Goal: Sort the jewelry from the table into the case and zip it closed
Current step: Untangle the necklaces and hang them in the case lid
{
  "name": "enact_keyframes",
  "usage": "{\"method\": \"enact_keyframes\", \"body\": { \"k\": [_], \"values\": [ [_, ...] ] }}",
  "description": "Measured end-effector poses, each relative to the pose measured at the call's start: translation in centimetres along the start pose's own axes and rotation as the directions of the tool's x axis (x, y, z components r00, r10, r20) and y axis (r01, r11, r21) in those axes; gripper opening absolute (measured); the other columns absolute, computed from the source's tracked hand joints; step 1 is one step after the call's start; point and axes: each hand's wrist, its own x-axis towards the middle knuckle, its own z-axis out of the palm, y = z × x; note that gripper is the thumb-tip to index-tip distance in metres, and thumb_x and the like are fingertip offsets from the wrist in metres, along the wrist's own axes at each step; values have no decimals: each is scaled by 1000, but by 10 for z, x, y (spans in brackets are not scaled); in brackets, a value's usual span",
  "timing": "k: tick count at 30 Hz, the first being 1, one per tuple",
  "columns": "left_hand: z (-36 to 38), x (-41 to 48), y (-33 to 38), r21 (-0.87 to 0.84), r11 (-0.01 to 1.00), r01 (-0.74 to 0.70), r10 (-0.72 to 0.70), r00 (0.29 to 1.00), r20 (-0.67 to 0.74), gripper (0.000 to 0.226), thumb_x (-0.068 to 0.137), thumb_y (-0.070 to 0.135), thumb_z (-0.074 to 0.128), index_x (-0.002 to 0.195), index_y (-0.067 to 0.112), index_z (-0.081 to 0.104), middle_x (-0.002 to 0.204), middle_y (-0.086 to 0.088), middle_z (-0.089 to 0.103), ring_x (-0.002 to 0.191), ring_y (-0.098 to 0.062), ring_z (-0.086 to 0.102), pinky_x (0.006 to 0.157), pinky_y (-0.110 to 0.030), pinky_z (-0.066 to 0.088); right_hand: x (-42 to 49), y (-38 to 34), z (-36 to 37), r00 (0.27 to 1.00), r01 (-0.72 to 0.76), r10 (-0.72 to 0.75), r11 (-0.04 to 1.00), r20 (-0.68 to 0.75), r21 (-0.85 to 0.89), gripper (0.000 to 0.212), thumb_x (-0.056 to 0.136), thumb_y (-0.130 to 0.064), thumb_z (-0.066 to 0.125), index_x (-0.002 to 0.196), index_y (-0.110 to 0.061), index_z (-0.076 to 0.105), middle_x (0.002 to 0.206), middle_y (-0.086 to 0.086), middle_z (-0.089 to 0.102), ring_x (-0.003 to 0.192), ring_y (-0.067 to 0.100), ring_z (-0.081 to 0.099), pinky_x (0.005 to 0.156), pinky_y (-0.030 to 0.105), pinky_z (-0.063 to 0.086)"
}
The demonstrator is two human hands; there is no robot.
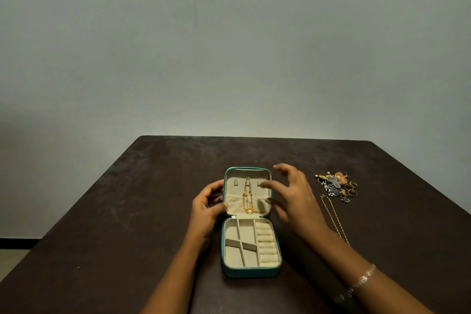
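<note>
At 9 o'clock of the open case (pixel 251 272), left grip (pixel 207 208) is grasping its lid, while at 3 o'clock right grip (pixel 290 199) is hovering released.

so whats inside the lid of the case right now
A gold necklace hangs down the middle of the lid, with a pale bead at its end. The right hand covers the lid's right edge.

A dark brown table (pixel 127 211) stands against a plain grey wall (pixel 229 46).
</note>
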Motion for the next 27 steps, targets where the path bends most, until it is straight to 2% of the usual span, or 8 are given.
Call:
{"method": "enact_keyframes", "body": {
  "k": [4, 8, 11, 15, 18, 20, 23, 27],
  "values": [
    [0, -2, -1, -36, 999, -7, 7, 1000, 1, 50, 74, -23, 50, 103, 16, 60, 105, -11, 66, 100, -24, 62, 77, -31, 57, 22, -11, 18, 999, -28, 27, 1000, 21, 13, 40, 70, -17, 77, 109, -19, 66, 131, 16, 48, 116, 32, 48, 85, 45, 50],
    [0, 0, -2, -54, 998, -20, 21, 1000, 9, 47, 71, -19, 55, 102, 16, 61, 103, -10, 67, 97, -24, 63, 76, -31, 56, 28, -11, 24, 998, -54, 54, 998, 11, 29, 32, 74, -19, 74, 105, -19, 67, 129, 13, 47, 115, 29, 47, 81, 39, 52],
    [1, 0, -1, -47, 999, -24, 25, 1000, 17, 49, 74, -23, 50, 102, 16, 60, 104, -11, 66, 97, -23, 62, 74, -29, 57, 30, -10, 22, 998, -62, 62, 998, -9, 32, 25, 75, -18, 73, 100, -19, 67, 128, 11, 46, 116, 26, 44, 79, 35, 51],
    [1, 0, -2, -28, 999, -40, 40, 999, 15, 49, 73, -23, 52, 100, 16, 61, 103, -10, 66, 97, -24, 62, 79, -35, 55, 31, -9, 22, 996, -89, 88, 994, 23, 62, 24, 77, -17, 70, 101, -18, 64, 127, 5, 43, 120, 22, 36, 84, 33, 46],
    [2, 0, -1, -22, 999, -30, 30, 1000, -4, 45, 63, -9, 61, 99, 17, 62, 102, -8, 67, 96, -23, 62, 84, -40, 53, 31, -8, 22, 993, -107, 102, 988, 54, 108, 22, 81, -19, 67, 103, -21, 64, 125, 3, 43, 120, 20, 34, 86, 33, 43],
    [2, 0, 0, -19, 1000, -8, 8, 1000, -14, 47, 57, -2, 58, 100, 17, 62, 103, -9, 67, 95, -22, 63, 85, -41, 52, 31, -6, 19, 988, -110, 95, 986, 119, 127, 27, 85, -21, 62, 112, -24, 61, 128, 1, 40, 122, 15, 32, 90, 29, 40],
    [1, 2, -1, 5, 1000, 7, -7, 1000, -24, 46, 70, -16, 57, 107, 10, 60, 107, -13, 66, 99, -26, 61, 87, -44, 51, 29, -1, 8, 979, -108, 80, 983, 185, 146, 37, 86, -17, 60, 122, -23, 54, 131, 0, 40, 124, 13, 33, 96, 26, 36],
    [0, 4, -3, 42, 998, 38, -36, 999, -30, 46, 77, -21, 48, 115, 4, 56, 102, -9, 66, 95, -23, 62, 82, -35, 54, 7, 13, -20, 983, -72, 46, 987, 178, 142, 34, 83, -9, 63, 115, -20, 58, 122, -2, 51, 116, 13, 46, 94, 31, 44]
  ]
}}
